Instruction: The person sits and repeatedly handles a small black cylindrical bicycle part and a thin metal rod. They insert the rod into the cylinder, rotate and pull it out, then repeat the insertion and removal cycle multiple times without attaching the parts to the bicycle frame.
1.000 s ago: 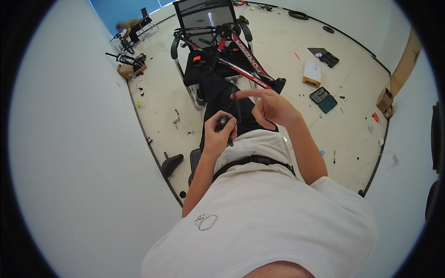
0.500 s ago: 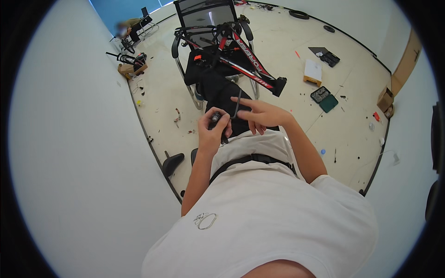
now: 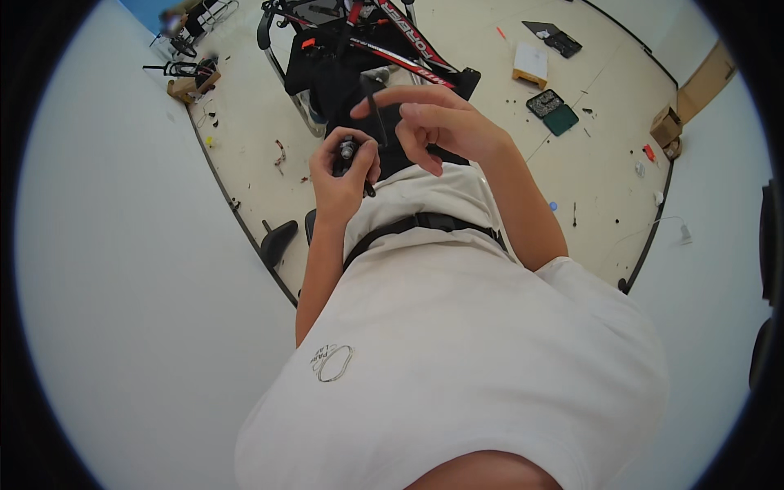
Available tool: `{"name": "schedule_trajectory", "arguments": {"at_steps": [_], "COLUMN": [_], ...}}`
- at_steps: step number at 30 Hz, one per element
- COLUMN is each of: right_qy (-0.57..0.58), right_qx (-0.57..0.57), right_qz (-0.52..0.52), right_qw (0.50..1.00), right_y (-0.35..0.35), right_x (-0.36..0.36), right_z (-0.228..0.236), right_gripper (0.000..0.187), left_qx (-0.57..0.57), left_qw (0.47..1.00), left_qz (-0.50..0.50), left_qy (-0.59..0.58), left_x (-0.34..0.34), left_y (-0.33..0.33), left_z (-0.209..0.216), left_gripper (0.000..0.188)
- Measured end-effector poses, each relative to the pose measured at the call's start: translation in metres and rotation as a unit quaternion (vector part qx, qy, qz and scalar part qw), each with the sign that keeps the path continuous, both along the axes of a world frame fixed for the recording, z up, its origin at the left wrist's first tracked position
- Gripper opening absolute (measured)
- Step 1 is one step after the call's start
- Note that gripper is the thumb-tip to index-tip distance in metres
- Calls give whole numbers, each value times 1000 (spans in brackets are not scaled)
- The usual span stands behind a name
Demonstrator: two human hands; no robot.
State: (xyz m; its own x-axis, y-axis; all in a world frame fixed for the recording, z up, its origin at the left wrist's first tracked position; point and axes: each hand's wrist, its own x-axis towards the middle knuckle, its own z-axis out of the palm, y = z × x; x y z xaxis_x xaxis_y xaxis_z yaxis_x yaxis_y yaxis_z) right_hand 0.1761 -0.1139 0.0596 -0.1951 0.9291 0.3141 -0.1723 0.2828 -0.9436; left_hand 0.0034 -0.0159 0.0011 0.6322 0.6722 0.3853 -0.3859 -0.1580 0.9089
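My left hand [image 3: 336, 178] is closed around a small black part with a silvery bolt-like end [image 3: 348, 149]; a dark piece sticks out below the fingers, and the rest of the part is hidden. A dark L-shaped hex key [image 3: 378, 122] stands beside that hand, its short bent end towards the held part. Whether it sits in the part cannot be made out. My right hand [image 3: 445, 122] has its fingers apart, the index finger stretched across the key's long arm and apparently touching it. The key is slightly blurred.
Ahead, a red, black and white bicycle frame [image 3: 408, 61] rests on a black chair [image 3: 306, 69]. On the floor lie a bicycle saddle [image 3: 279, 242], an open green tool case [image 3: 560, 119], a white-topped box [image 3: 531, 64] and a cardboard box [image 3: 665, 124]. A person [image 3: 175, 23] sits far left.
The whole view has shifted, so the chair and frame sit higher and further left. My right hand has its index finger further across the hex key; my left hand keeps its hold.
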Motion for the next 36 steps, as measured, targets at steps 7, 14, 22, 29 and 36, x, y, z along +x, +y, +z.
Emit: {"name": "schedule_trajectory", "arguments": {"at_steps": [7, 14, 22, 29, 36], "right_qy": [-364, -445, -34, 102, -105], "right_qx": [-116, -162, -90, -65, -156], "right_qz": [160, 6, 21, -88, -37], "right_qw": [910, 881, 995, 989, 981], "right_y": [-14, 10, 16, 25, 33], "right_x": [-13, -7, 11, 15, 16], "right_z": [19, -9, -29, -32, -50], "right_gripper": [46, 62, 62, 59, 42], "left_qx": [31, 33, 67, 51, 22], "left_qw": [999, 998, 997, 998, 999], "left_qz": [23, 31, 30, 12, 21], "left_qy": [-28, -44, -20, -36, -44], "left_x": [-3, -7, -5, -5, -7], "left_y": [-2, -5, -5, -7, -4], "left_z": [8, 15, 11, 12, 11], "left_gripper": [4, 7, 8, 9, 6]}}
